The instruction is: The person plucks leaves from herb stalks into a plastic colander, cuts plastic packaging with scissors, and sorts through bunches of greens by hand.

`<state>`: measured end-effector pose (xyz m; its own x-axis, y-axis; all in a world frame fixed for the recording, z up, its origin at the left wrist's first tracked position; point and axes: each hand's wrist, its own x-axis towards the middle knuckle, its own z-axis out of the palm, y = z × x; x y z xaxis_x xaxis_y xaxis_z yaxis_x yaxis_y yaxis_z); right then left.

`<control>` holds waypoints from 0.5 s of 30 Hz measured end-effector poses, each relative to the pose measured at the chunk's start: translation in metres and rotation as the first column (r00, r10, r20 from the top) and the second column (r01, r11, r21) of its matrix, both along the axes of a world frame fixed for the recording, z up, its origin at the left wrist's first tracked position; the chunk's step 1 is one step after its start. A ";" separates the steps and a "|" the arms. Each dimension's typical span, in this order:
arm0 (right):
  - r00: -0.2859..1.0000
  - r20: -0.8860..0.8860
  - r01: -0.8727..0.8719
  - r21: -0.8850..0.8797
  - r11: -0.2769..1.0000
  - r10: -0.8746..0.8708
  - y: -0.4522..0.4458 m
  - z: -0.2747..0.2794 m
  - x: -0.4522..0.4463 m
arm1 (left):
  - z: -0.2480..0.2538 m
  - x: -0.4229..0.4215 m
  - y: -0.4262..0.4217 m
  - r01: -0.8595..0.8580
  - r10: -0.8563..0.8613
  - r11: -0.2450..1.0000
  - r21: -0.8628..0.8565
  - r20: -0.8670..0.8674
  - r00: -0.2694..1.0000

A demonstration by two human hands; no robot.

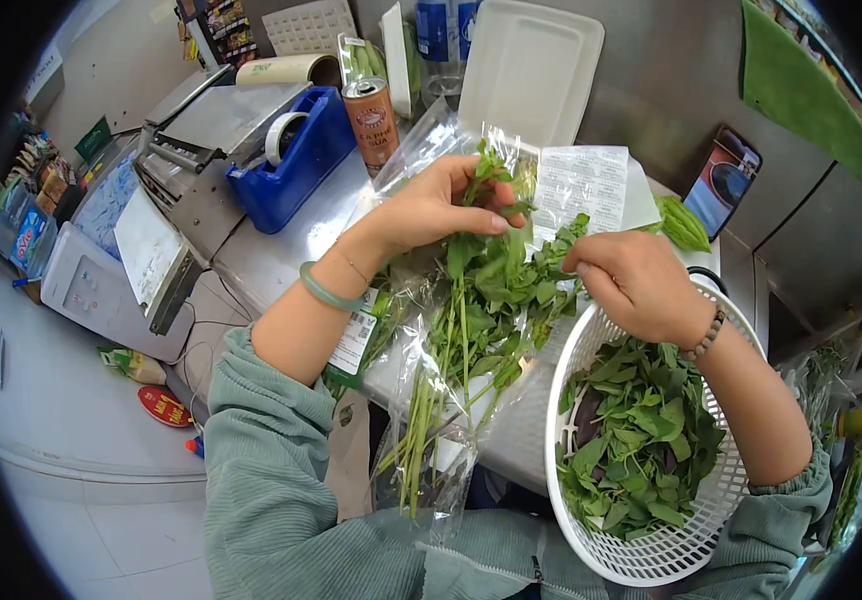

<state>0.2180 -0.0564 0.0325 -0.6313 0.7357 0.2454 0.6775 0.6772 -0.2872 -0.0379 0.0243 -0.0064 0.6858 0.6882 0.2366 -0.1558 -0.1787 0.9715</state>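
Observation:
My left hand [441, 208], with a jade-green bangle on the wrist, pinches a leafy herb sprig [492, 165] whose tip stands up past the fingers. Below it, a bunch of green herbs [491, 290] with long stems lies on clear plastic wrapping [421, 370], its stems pointing toward me. My right hand [641, 285], wearing a beaded bracelet, is closed beside the bunch's leaves, above the basket rim; what its fingertips hold is hidden. Under that forearm sits a white plastic basket [558, 480] holding loose picked leaves [641, 430], some of them purplish.
A blue tape dispenser [291, 170] and a brown drink can [371, 125] stand at the back left. A white foam tray [531, 70] leans on the wall. Behind the bunch lies printed paper [579, 185]; a phone [721, 178] leans at the right. A wrapping machine [171, 190] is left.

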 end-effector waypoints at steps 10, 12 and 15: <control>0.999 0.030 0.019 0.026 0.999 -0.020 -0.001 0.000 0.000 | -0.007 0.012 -0.004 -0.287 0.219 0.892 0.349 0.220 0.950; 0.996 0.072 0.045 0.022 0.999 -0.046 -0.001 0.001 0.000 | 0.001 0.015 -0.009 -0.396 0.320 0.760 0.515 0.233 0.918; 0.993 0.102 0.068 -0.016 0.998 -0.066 -0.001 -0.002 -0.001 | 0.040 0.015 -0.032 -0.415 0.486 0.135 0.900 0.305 0.819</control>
